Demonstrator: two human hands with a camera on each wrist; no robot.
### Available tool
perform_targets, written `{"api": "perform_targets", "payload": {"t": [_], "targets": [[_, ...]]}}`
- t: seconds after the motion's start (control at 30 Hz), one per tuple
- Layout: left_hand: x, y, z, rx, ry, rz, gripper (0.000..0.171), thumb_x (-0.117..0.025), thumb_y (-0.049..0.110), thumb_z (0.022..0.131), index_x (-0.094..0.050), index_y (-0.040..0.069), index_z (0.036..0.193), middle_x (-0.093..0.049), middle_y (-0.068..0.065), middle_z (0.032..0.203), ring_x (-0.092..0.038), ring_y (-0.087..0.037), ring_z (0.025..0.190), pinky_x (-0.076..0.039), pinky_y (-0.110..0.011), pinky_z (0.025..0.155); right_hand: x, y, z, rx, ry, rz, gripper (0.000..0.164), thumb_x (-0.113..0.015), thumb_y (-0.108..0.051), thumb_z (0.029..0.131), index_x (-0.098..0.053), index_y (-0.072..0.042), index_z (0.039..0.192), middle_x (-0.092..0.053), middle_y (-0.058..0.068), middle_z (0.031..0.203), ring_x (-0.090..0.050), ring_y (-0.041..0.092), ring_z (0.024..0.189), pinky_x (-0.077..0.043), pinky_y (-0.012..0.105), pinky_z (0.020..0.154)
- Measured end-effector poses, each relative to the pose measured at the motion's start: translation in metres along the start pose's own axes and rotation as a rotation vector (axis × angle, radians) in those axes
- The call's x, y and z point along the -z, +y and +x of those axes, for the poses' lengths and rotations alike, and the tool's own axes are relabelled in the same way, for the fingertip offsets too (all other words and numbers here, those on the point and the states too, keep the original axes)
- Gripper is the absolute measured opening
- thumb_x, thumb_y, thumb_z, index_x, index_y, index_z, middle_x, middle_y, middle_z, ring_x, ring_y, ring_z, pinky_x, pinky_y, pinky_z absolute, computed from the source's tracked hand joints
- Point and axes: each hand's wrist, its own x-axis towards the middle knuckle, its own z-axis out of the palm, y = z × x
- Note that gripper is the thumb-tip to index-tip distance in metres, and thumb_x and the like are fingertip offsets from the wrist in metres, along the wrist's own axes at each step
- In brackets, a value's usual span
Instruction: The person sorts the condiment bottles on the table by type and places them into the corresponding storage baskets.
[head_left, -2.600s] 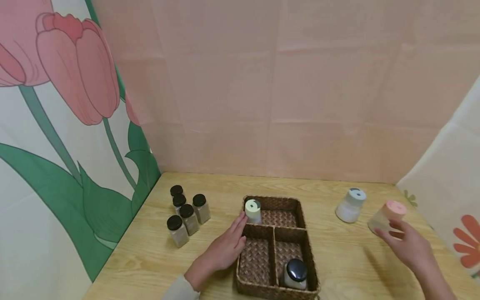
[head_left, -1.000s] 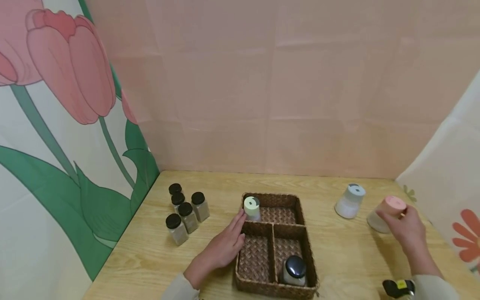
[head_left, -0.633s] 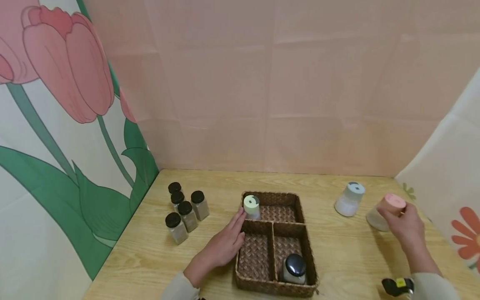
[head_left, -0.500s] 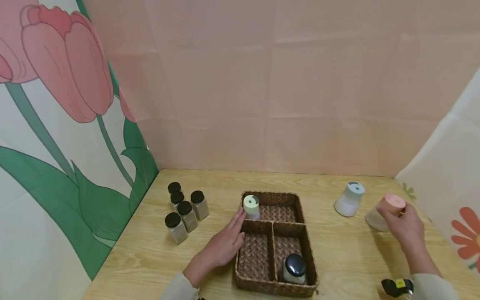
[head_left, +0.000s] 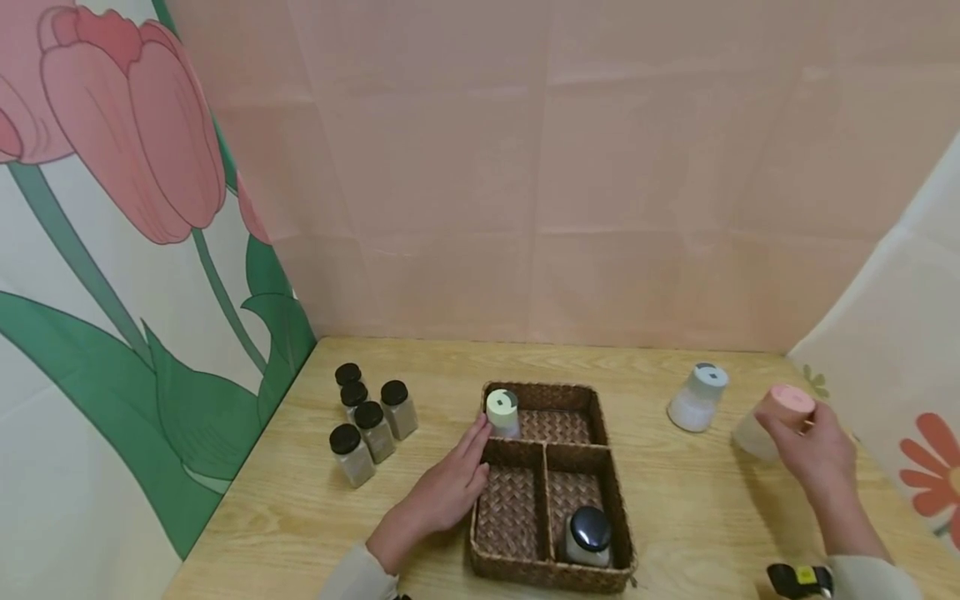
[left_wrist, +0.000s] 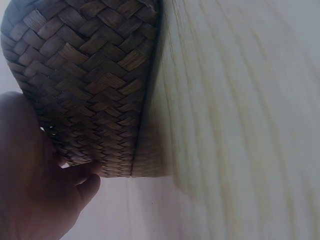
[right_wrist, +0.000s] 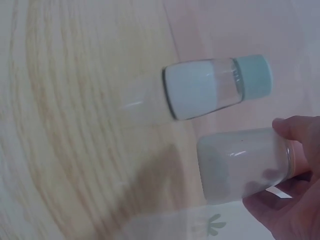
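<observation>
Right hand: your grip grasps the pink-lidded jar, frame right
Left hand: your grip released, touching basket, lower centre

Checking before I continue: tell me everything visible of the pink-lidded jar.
The pink-lidded jar has a pink lid and a cloudy, see-through body that looks like glass or plastic; its contents are hard to make out. It is roughly upright, lid on, at the right side of the table, right of the blue-lidded jar. The right hand grips it by the lid end; whether its base touches the table is unclear.
</observation>
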Motion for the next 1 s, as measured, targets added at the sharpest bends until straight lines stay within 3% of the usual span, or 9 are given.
{"api": "perform_targets", "payload": {"t": [0.4,1.0], "targets": [[0.0,0.001,-0.001,0.003,0.001,0.001,0.056,-0.026,0.031,0.103,0.0,0.021,0.151,0.011,0.008,0.157,-0.006,-0.011,0.142,-0.029,-0.039,0.11,0.012,-0.026,-0.022,0.082,0.028,-0.018,0.09,-0.059,-0.054,0.084,-0.026,0.006,0.142,-0.038,0.036,0.133,-0.043,0.051,0.11,-0.039,0.025,0.054],[0.002,0.004,-0.001,0.009,-0.005,-0.013,0.055,-0.026,0.031,0.103,0.0,0.022,0.151,0.009,0.006,0.157,-0.007,-0.012,0.142,-0.03,-0.04,0.109,0.02,-0.07,-0.056,0.198,0.001,-0.005,0.086,-0.06,-0.053,0.084,-0.029,0.004,0.141,-0.045,0.038,0.126,-0.048,0.054,0.107,-0.049,0.028,0.05]]}}
